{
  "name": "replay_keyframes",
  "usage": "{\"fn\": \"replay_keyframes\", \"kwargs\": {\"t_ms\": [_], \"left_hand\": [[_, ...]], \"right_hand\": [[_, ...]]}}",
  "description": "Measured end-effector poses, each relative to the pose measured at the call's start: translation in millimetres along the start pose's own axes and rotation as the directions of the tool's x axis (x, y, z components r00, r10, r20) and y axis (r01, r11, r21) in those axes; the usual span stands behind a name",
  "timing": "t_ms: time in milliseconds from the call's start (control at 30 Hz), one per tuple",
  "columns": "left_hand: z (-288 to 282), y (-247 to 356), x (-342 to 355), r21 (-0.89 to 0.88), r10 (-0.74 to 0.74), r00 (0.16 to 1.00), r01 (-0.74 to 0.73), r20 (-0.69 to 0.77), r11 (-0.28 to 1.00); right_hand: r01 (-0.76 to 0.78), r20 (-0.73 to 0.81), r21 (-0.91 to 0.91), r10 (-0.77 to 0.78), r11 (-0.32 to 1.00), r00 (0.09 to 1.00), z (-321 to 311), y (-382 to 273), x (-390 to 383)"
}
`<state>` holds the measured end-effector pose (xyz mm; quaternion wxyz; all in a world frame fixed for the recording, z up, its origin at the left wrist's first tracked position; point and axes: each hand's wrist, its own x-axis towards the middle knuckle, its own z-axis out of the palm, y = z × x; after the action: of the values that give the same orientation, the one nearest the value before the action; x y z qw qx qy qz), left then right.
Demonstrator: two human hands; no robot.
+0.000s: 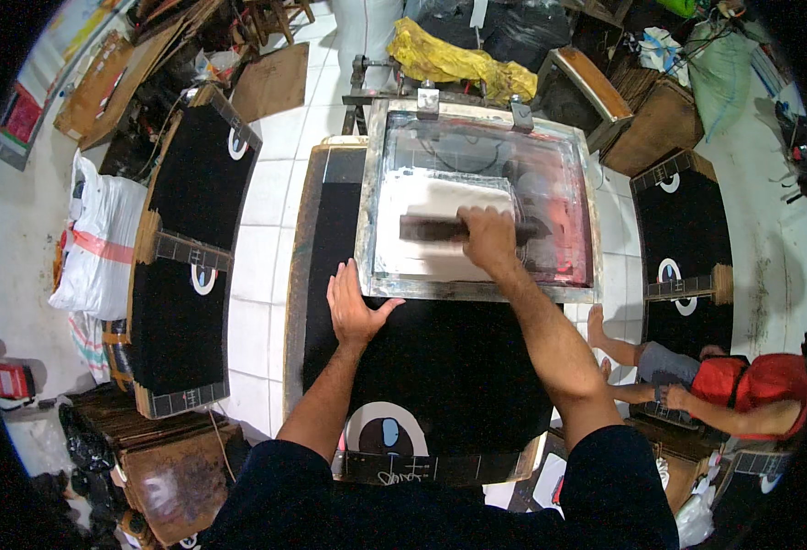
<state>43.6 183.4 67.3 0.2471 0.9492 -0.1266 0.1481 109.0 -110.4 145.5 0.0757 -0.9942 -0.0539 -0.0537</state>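
Observation:
My right hand [490,243] is closed around a dark, long-bladed squeegee [428,228], which lies across a framed printing screen [477,291]. Beneath the blade spreads a patch of white ink [449,194]; the mesh to its right carries a reddish stain. At the frame's lower left corner rests my left hand [353,307], fingers stretched along the side and thumb spread out by the bottom edge. The screen sits over black fabric [458,353] on a board. An eye-shaped print [359,423] in white, dark and blue shows on the fabric close to me. What the screen covers is hidden.
Two metal clamps [428,103] hold the screen's far edge. More boards with black fabric stand left [183,321] and right [687,229]. A person in red [770,385] sits at the lower right. Yellow cloth [458,60] lies beyond the screen; stacked cardboard [165,467] sits lower left.

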Motion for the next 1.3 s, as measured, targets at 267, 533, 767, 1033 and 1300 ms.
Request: {"fn": "replay_keyframes", "kwargs": {"t_ms": [267, 533, 767, 1033, 1300], "left_hand": [[-0.8, 3.4, 4.6, 0.050, -0.037, 0.997, 0.034, 0.067, 0.998], [-3.1, 4.3, 6.3, 0.025, -0.025, 0.996, 0.023, 0.080, 0.999], [-1.6, 2.8, 6.0, 0.029, -0.034, 0.996, 0.032, 0.081, 0.999], [-0.5, 3.9, 4.5, 0.072, -0.014, 0.995, 0.007, 0.099, 0.997], [-0.6, 3.7, 5.9, 0.019, -0.028, 0.996, 0.026, 0.090, 0.999]], "right_hand": [[-0.043, -0.275, -0.062, 0.024, 0.997, 0.961, 23.8, 31.5, 103.9], [-0.088, -0.169, -0.059, 0.077, 0.994, 0.983, 10.8, -25.5, -22.9], [-0.053, -0.026, -0.011, 0.052, 0.999, 0.998, 6.6, 4.5, 28.0], [-0.082, -0.260, -0.097, 0.055, 0.992, 0.964, 29.5, 18.9, 77.9], [-0.147, -0.096, -0.037, 0.143, 0.989, 0.985, 14.0, -44.6, -58.4]]}}
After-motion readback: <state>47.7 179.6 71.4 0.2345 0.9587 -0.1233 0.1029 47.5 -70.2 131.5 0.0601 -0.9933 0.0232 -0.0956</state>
